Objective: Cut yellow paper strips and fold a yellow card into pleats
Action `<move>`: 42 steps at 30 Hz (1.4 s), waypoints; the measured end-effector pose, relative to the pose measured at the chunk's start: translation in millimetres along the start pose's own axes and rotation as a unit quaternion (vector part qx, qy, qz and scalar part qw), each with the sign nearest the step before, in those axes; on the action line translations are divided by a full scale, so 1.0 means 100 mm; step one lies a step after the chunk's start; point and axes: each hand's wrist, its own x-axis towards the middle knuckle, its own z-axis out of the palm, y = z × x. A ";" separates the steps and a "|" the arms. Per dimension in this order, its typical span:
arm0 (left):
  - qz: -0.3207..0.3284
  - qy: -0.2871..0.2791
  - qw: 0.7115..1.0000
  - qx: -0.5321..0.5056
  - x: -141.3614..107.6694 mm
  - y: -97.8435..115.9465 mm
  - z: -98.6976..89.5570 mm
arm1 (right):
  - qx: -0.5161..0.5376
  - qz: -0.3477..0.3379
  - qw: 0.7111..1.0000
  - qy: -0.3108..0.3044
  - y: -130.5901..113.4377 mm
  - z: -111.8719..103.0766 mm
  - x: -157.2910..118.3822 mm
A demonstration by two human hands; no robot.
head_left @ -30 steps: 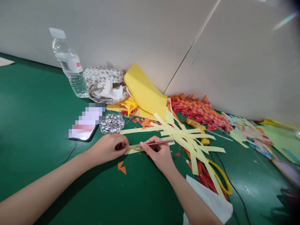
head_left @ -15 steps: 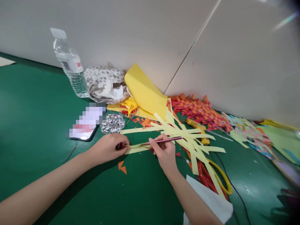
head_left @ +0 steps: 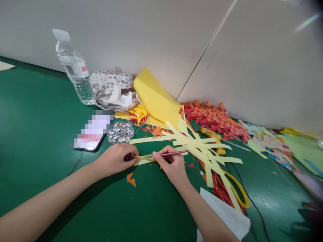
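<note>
A pale yellow paper strip [head_left: 144, 161] runs along the green table between my two hands. My left hand [head_left: 121, 156] is closed, its thumb and fingertips pinching the strip's left end. Writing-grip fashion, my right hand [head_left: 173, 164] is shut on a slim pink pencil [head_left: 176, 153] tilted low over the strip, tip pointing left. Fingers of that hand hide part of the strip. Just right of it lies a loose heap of similar yellow strips [head_left: 199, 144]. Small orange paper scraps [head_left: 131, 180] rest below the left hand.
Behind are a phone [head_left: 94, 132], a bag of googly eyes [head_left: 120, 132], a water bottle [head_left: 75, 70], a patterned pouch [head_left: 111, 80] and yellow sheets [head_left: 158, 97]. To the right sit woven red-orange paper fish [head_left: 212, 117], a yellow glue gun [head_left: 220, 148], red-and-yellow handles [head_left: 222, 191] and a black cable [head_left: 259, 215].
My right hand has slid left along the strip with the pencil, closer to my left hand. The left hand keeps its pinch in the same place.
</note>
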 end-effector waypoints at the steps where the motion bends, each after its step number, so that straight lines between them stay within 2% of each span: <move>1: 0.000 0.000 1.000 -0.001 0.00 0.00 0.00 | 0.003 0.003 1.000 0.008 0.00 0.00 0.00; 7: -0.005 -0.003 1.000 -0.008 -0.01 0.01 0.00 | 0.039 0.007 0.998 0.042 0.02 -0.02 0.01; 11: -0.024 0.002 0.999 -0.030 -0.01 0.02 -0.01 | 0.066 -0.033 0.994 0.085 0.03 -0.02 0.00; 14: -0.067 0.034 0.994 -0.083 -0.01 0.05 0.00 | 0.086 -0.059 0.988 0.116 0.03 -0.01 -0.01; 18: -0.129 0.118 0.963 -0.204 -0.01 0.08 0.01 | 0.096 -0.075 0.986 0.117 0.02 0.00 -0.03; 22: -0.154 0.162 0.914 -0.339 0.01 0.10 0.01 | 0.103 -0.090 0.984 0.114 -0.01 0.01 -0.05; 24: -0.161 0.175 0.891 -0.386 0.01 0.12 0.01 | 0.110 -0.075 0.986 0.096 -0.03 0.01 -0.05; 27: -0.151 0.153 0.875 -0.433 0.00 0.19 0.04 | 0.131 -0.022 0.990 0.041 -0.05 0.04 -0.06; 31: -0.116 0.069 0.879 -0.458 -0.01 0.26 0.13 | 0.155 0.001 0.988 -0.017 -0.06 0.09 -0.05; 34: -0.107 0.031 0.894 -0.435 -0.02 0.27 0.16 | 0.152 -0.007 0.988 -0.013 -0.04 0.11 -0.04; 37: -0.113 0.025 0.907 -0.404 -0.01 0.25 0.16 | 0.142 -0.010 0.990 -0.005 -0.02 0.11 -0.03; 42: -0.128 0.023 0.906 -0.403 0.01 0.22 0.13 | 0.187 0.002 0.982 -0.006 -0.03 0.11 0.00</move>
